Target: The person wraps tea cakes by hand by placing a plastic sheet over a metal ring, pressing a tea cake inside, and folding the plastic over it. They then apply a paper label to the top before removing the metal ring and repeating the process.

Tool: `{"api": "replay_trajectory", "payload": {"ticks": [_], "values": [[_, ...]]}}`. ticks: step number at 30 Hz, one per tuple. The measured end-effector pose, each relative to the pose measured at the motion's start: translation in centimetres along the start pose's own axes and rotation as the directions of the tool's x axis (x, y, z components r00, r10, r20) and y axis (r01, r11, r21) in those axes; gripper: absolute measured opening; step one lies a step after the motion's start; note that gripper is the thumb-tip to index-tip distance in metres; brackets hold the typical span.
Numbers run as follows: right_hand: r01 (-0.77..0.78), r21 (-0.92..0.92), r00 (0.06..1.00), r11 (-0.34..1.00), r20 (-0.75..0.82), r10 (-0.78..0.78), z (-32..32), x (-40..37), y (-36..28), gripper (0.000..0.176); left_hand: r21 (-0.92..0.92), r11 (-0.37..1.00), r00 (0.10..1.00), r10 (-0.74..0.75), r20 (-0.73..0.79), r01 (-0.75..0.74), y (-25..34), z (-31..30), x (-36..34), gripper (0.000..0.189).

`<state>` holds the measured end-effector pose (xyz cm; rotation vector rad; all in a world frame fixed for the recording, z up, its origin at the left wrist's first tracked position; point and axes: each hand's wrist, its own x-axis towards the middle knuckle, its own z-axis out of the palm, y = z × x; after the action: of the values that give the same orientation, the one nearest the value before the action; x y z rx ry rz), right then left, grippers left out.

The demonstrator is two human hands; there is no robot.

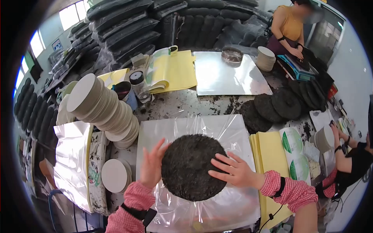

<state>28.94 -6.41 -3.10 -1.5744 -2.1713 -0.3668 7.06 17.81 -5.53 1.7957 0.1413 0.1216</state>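
Between the left hand (pixel 152 165) and right hand (pixel 237 171), a rough, matt dark disc (pixel 192 167) is seen — beneath them, creased, glossy clear plastic film (pixel 194 213) is spread; beyond, a shiny, smooth silvery sheet (pixel 225 79).

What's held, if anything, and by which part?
The dark round cake, by its rim: left hand at the left edge, right hand over the right; whether lifted, unclear.

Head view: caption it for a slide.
A dark round slab on clear film, left hand at its side, right hand on top.
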Motion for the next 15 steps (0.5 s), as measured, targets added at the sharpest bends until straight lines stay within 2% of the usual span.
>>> {"api": "replay_trajectory", "payload": {"ticks": [1, 2, 3, 4, 6, 7, 8, 10, 11, 12, 14, 15], "values": [[-0.014, 0.004, 1.000, 1.000, 0.006, 0.014, 1.0, -0.1, -0.6, 0.051, -0.265, 0.964, 0.984, -0.015, -0.180, -0.034, -0.9, -0.2, -1.2, 0.063], [-0.012, 0.050, 0.998, 0.999, 0.062, 0.009, 2.1, -0.1, -0.9, 0.052, -0.501, 0.858, 0.932, -0.082, -0.353, -0.115, -1.5, -0.1, -2.1, 0.060], [-0.003, 0.089, 0.993, 0.996, 0.114, -0.008, 2.6, 0.1, -1.1, 0.054, 0.322, 0.946, 0.930, 0.093, -0.355, 0.029, 0.2, 0.6, -2.2, 0.063], [0.007, 0.077, 0.993, 0.997, 0.116, -0.016, 2.5, 0.3, -1.3, 0.054, 0.501, 0.861, 0.910, 0.136, -0.390, 0.086, 0.0, 2.1, -2.1, 0.061], [-0.145, 0.286, 0.935, 0.947, 0.354, 0.036, 1.7, 0.8, -1.3, 0.057, 0.513, 0.857, 0.887, 0.199, -0.416, 0.049, -1.0, 2.5, -2.5, 0.056], [-0.117, 0.294, 0.965, 0.948, 0.259, 0.039, 1.0, 1.2, -1.2, 0.047, 0.525, 0.848, 0.888, 0.183, -0.421, 0.075, -0.9, 2.5, -2.7, 0.052], [-0.126, 0.291, 0.963, 0.948, 0.265, 0.047, 1.1, 1.8, -1.5, 0.047, 0.520, 0.851, 0.891, 0.181, -0.416, 0.070, -0.7, 2.4, -2.6, 0.052], [-0.209, 0.300, 0.973, 0.931, 0.158, 0.167, 2.3, 4.3, -2.8, 0.027, 0.430, 0.901, 0.866, 0.165, -0.471, 0.062, -0.5, 2.7, -2.5, 0.050], [-0.144, 0.143, 0.982, 0.979, 0.145, 0.123, 3.4, 6.5, -3.1, 0.007, 0.381, 0.922, 0.851, 0.144, -0.504, 0.069, -0.5, 2.8, -2.4, 0.048], [-0.202, 0.016, 0.960, 0.979, 0.203, 0.195, 6.3, 6.5, -3.8, 0.006, 0.382, 0.922, 0.854, 0.146, -0.499, 0.065, -0.5, 3.0, -2.4, 0.048], [-0.259, 0.007, 0.869, 0.966, 0.437, 0.230, 6.9, 6.8, -4.3, 0.017, 0.441, 0.895, 0.849, 0.182, -0.495, 0.065, -0.6, 2.7, -2.7, 0.047], [-0.246, 0.010, 0.870, 0.969, 0.444, 0.216, 6.5, 6.9, -3.8, 0.017, 0.435, 0.897, 0.842, 0.179, -0.508, 0.072, -0.9, 2.4, -2.7, 0.047]]}}
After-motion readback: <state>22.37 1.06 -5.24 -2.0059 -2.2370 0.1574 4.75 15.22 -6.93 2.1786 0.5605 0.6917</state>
